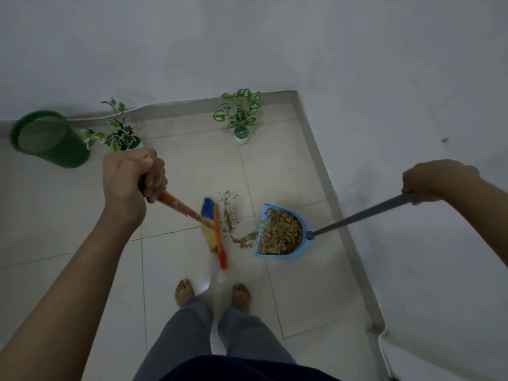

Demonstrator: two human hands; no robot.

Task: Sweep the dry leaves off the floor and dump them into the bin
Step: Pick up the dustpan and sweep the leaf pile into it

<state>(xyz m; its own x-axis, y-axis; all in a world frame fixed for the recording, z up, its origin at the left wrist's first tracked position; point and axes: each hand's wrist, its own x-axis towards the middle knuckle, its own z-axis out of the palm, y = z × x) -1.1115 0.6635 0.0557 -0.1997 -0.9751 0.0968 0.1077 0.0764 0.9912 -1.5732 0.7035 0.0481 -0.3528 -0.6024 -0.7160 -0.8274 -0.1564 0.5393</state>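
My left hand (pixel 132 180) grips the orange handle of a broom (pixel 213 229), whose blue and yellow bristles rest on the tiled floor. Dry leaf crumbs (pixel 231 218) lie scattered in a line between the broom head and a light-blue dustpan (pixel 280 232). The dustpan sits on the floor, filled with dry leaves. My right hand (pixel 428 180) holds the top of its long grey handle (pixel 360 215). A green bin (pixel 49 138) stands at the far left by the wall.
Two small potted plants stand near the back wall, one (pixel 121 133) beside the bin and one (pixel 240 116) in a white pot at centre. A grey skirting edge (pixel 338 204) runs along the right wall. My bare feet (pixel 213 294) are just behind the broom.
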